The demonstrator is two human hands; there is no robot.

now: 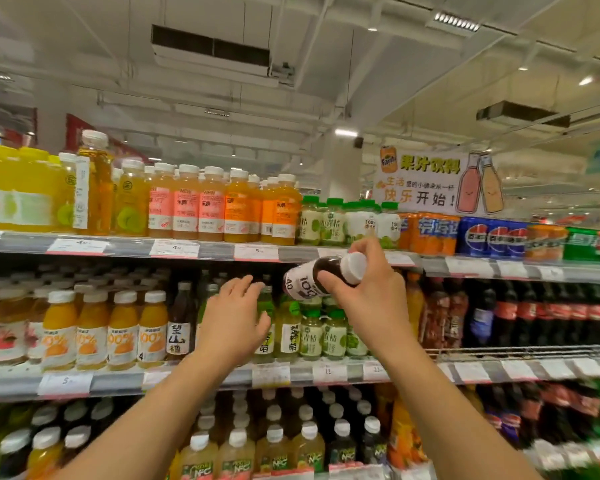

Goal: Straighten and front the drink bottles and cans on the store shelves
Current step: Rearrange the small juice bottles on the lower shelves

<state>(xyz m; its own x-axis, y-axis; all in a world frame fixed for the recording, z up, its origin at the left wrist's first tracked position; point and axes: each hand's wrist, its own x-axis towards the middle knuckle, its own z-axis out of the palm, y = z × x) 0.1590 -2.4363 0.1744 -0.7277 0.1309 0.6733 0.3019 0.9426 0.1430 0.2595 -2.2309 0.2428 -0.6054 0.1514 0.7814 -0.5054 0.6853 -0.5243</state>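
My right hand (368, 292) grips a small dark juice bottle (310, 278) with a white cap and white "100%" label. The bottle is tipped sideways in the air in front of the middle shelf, cap pointing right. My left hand (234, 313) reaches toward the middle shelf with its fingers spread and relaxed, in front of the green-labelled bottles (321, 336), holding nothing. Orange juice bottles (90, 327) with white caps stand in a row to its left. A dark bottle (180, 320) with a white label stands between the orange and green ones.
The top shelf (215, 251) carries yellow, pink and orange juice bottles, green-capped bottles and soda cans (492, 237). Cola bottles (534, 313) fill the middle shelf's right side. Lower-shelf bottles (274, 445) stand below my arms. A juice sign (430, 183) stands above the cans.
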